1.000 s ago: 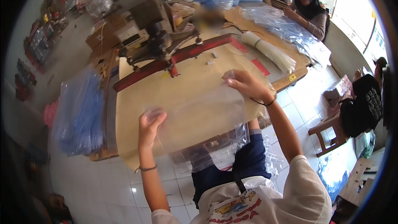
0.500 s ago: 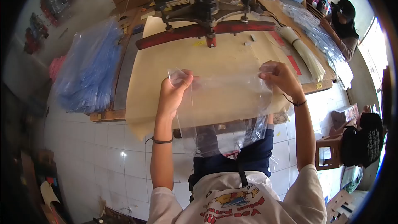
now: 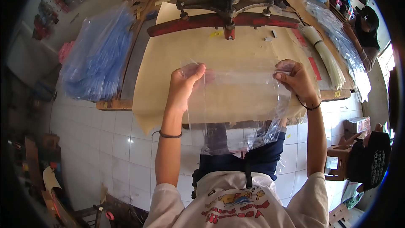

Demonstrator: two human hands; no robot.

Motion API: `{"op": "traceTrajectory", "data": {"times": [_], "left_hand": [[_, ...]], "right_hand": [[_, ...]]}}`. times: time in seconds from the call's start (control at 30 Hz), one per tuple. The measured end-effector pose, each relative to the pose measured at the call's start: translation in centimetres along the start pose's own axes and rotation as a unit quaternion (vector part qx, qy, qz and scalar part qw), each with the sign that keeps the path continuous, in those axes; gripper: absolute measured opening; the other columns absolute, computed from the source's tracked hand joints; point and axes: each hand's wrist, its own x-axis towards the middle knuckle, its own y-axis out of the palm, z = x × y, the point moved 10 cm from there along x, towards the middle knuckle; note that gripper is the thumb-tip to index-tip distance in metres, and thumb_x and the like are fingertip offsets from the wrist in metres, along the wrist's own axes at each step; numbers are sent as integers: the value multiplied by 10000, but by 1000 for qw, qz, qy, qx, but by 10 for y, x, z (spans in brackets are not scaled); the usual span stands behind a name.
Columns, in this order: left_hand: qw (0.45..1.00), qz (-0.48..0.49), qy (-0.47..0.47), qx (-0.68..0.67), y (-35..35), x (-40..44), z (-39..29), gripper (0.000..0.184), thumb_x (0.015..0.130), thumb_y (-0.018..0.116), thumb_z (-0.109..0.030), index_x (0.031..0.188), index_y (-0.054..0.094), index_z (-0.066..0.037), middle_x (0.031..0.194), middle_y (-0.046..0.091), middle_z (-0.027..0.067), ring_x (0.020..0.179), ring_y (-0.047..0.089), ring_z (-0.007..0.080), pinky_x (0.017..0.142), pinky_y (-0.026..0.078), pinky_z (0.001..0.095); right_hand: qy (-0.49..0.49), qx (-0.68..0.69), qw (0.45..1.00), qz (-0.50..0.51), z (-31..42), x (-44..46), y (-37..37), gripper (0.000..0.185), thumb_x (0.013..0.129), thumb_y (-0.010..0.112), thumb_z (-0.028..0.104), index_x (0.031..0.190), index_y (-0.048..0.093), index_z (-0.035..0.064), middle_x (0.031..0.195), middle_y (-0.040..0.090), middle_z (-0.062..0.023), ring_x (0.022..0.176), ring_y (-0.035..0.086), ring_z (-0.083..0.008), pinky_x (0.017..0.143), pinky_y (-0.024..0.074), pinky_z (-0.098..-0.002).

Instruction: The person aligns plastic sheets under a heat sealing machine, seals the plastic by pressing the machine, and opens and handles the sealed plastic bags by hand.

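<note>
1. Film of clear plastic (image 3: 240,101) spans the space between 2 hands, over the near part of the table (image 3: 114,104); its near end hangs past the table edge, in front of the wearer's dark shorts (image 3: 263,152).
2. The left hand (image 3: 184,80) is clamped on the film's far left corner, thumb pressed over it, some plastic sticking up beyond the fingers.
3. The right hand (image 3: 297,80) pinches the far right corner between thumb and curled fingers.
4. Brown paper (image 3: 177,55) lies beneath, covering the middle of the table and drooping over its near edge.
5. On the far side, a red bar (image 3: 190,24) runs left to right, joined to a dark metal frame (image 3: 230,6); 2 small grey pieces (image 3: 274,33) lie near its right half.
6. To the left, a bluish stack of plastic (image 3: 99,59) overhangs the table.
7. To the right lies a bundle of pale strips (image 3: 327,59), tied with a dark band, beside a red strip (image 3: 314,68).
8. At far right, a co-worker (image 3: 368,25) sits by more clear plastic sheets (image 3: 337,38).
</note>
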Motion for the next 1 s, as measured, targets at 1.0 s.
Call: {"op": "traceTrajectory", "data": {"times": [1.0], "left_hand": [[996,13,77,31,-8,-22,-25,302,903,770,-118,1092,556,-19,899,672,54,862,685,149,720,569,286]], "right_hand": [[-57,-86,987,-122,23,-16,27,363,893,803,304,977,663,-19,778,688,-39,691,621,-80,585,475,-235]]}}
